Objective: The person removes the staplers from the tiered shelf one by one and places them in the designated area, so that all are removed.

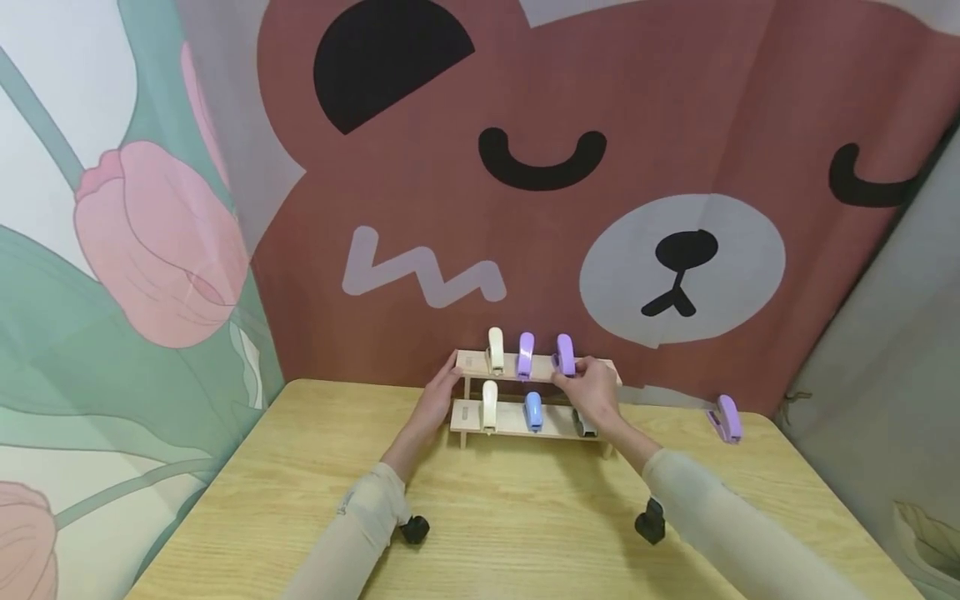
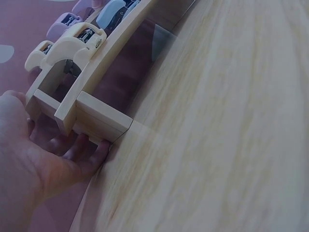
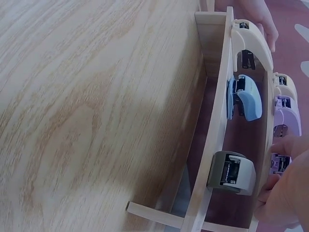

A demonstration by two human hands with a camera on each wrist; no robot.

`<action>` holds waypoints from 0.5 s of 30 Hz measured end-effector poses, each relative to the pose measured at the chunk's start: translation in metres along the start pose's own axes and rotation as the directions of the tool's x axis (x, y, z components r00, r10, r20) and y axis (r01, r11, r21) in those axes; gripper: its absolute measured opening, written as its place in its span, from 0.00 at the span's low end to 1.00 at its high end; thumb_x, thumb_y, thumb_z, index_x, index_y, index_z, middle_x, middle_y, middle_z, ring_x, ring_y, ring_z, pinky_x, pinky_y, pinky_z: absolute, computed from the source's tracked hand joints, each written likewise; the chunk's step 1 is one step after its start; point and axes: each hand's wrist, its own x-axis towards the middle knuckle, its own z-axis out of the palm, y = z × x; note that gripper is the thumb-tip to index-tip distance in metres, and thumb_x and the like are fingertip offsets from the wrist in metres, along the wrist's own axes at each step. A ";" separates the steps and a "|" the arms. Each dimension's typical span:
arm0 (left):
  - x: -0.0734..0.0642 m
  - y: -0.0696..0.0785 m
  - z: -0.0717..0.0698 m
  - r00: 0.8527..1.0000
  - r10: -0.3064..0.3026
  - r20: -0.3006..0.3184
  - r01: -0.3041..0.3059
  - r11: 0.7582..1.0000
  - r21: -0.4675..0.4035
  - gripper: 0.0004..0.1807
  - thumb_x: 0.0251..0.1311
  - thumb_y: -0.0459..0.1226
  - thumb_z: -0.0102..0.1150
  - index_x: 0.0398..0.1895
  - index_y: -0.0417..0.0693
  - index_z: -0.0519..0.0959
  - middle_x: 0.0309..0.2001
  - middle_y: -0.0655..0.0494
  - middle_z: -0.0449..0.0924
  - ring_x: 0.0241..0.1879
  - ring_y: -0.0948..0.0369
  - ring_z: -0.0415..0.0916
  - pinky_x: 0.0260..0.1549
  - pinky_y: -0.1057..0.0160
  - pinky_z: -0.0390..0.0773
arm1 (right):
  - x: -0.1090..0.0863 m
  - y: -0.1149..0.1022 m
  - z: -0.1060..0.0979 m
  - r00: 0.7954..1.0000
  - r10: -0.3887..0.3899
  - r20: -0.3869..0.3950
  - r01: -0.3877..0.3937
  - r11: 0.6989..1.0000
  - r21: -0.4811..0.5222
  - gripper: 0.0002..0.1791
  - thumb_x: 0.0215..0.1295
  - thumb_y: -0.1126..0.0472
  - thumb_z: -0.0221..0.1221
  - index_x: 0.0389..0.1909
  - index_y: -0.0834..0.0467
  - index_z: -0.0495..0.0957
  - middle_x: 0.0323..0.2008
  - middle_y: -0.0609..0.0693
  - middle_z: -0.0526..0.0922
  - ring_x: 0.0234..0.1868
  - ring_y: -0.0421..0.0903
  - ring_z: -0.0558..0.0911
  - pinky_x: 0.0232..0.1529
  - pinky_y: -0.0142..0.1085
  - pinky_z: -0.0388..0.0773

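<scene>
A two-tier wooden rack (image 1: 498, 421) stands near the back of the table with staplers on both shelves. My left hand (image 1: 437, 396) holds its left end; in the left wrist view the fingers (image 2: 79, 150) curl in beside the end leg. At the upper shelf's right part, my right hand (image 1: 592, 390) pinches a purple stapler (image 1: 565, 354), partly covered by the fingers in the right wrist view. Left of it on that shelf stand another purple stapler (image 1: 526, 354) and a cream one (image 1: 495, 350). The lower shelf bears a cream stapler (image 1: 489, 407), a blue stapler (image 1: 533, 411) and a grey-white stapler (image 3: 232, 172).
One more purple stapler (image 1: 726, 419) lies apart near the table's back right corner. Behind the table (image 1: 495, 525) hangs a curtain (image 1: 420, 192) with a bear print. Black wrist devices (image 1: 650, 522) hang below both sleeves.
</scene>
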 end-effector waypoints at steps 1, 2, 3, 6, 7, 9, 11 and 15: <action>0.000 0.000 0.000 1.000 -0.001 0.000 0.001 1.000 0.000 0.31 0.79 0.57 0.42 0.81 0.71 0.53 0.80 0.63 0.47 0.78 0.54 0.43 0.74 0.47 0.44 | -0.001 0.001 0.000 1.000 -0.003 -0.005 0.003 1.000 0.000 0.23 0.58 0.56 0.71 0.45 0.70 0.81 0.37 0.60 0.85 0.35 0.52 0.81 0.33 0.40 0.79; 0.000 0.000 0.001 1.000 -0.003 0.001 0.003 1.000 -0.002 0.31 0.79 0.57 0.42 0.81 0.71 0.53 0.80 0.63 0.48 0.78 0.53 0.43 0.73 0.47 0.44 | -0.001 0.002 0.000 1.000 -0.007 -0.012 0.007 1.000 -0.002 0.23 0.58 0.56 0.71 0.45 0.70 0.81 0.37 0.60 0.85 0.35 0.52 0.81 0.33 0.40 0.80; -0.001 0.000 0.001 1.000 -0.005 0.000 0.005 1.000 -0.001 0.31 0.79 0.57 0.42 0.81 0.71 0.54 0.80 0.63 0.48 0.78 0.53 0.43 0.73 0.47 0.44 | -0.001 0.003 0.000 1.000 -0.008 -0.019 0.008 1.000 -0.004 0.23 0.58 0.55 0.71 0.45 0.70 0.81 0.37 0.60 0.85 0.35 0.52 0.81 0.34 0.40 0.80; 0.000 -0.001 0.003 1.000 -0.010 -0.008 0.010 1.000 0.001 0.31 0.78 0.57 0.42 0.81 0.71 0.54 0.80 0.60 0.49 0.78 0.51 0.43 0.73 0.45 0.44 | -0.002 0.005 0.001 0.999 -0.013 -0.034 0.013 1.000 -0.002 0.22 0.57 0.55 0.72 0.43 0.69 0.81 0.35 0.60 0.85 0.34 0.51 0.81 0.33 0.40 0.80; 0.000 -0.001 0.003 1.000 -0.013 -0.013 0.013 1.000 0.005 0.31 0.78 0.57 0.42 0.81 0.71 0.54 0.80 0.60 0.49 0.78 0.51 0.43 0.73 0.44 0.44 | -0.002 0.006 0.001 0.999 -0.018 -0.037 0.018 1.000 0.000 0.22 0.57 0.55 0.71 0.43 0.69 0.81 0.35 0.59 0.85 0.33 0.51 0.80 0.32 0.40 0.79; 0.000 0.000 0.003 1.000 -0.012 -0.019 0.012 1.000 0.007 0.31 0.78 0.57 0.42 0.81 0.71 0.54 0.80 0.59 0.49 0.78 0.50 0.44 0.73 0.43 0.44 | -0.003 0.007 0.001 0.999 -0.024 -0.046 0.024 1.000 0.009 0.21 0.57 0.55 0.72 0.42 0.68 0.81 0.33 0.58 0.84 0.32 0.50 0.80 0.30 0.39 0.78; 0.000 0.000 0.003 1.000 -0.012 -0.026 0.012 1.000 0.012 0.31 0.78 0.57 0.42 0.81 0.71 0.54 0.80 0.58 0.49 0.78 0.49 0.44 0.73 0.43 0.44 | -0.003 0.009 0.002 0.998 -0.037 -0.054 0.038 0.999 0.016 0.20 0.57 0.55 0.72 0.41 0.68 0.81 0.30 0.57 0.83 0.30 0.49 0.78 0.28 0.38 0.76; 0.000 0.001 0.003 1.000 -0.015 -0.027 0.015 1.000 0.006 0.32 0.78 0.59 0.42 0.81 0.72 0.54 0.80 0.60 0.48 0.78 0.51 0.43 0.73 0.44 0.43 | -0.003 0.011 0.002 0.996 -0.062 -0.071 0.064 0.997 0.034 0.18 0.58 0.55 0.72 0.38 0.66 0.81 0.27 0.55 0.81 0.28 0.48 0.77 0.26 0.37 0.74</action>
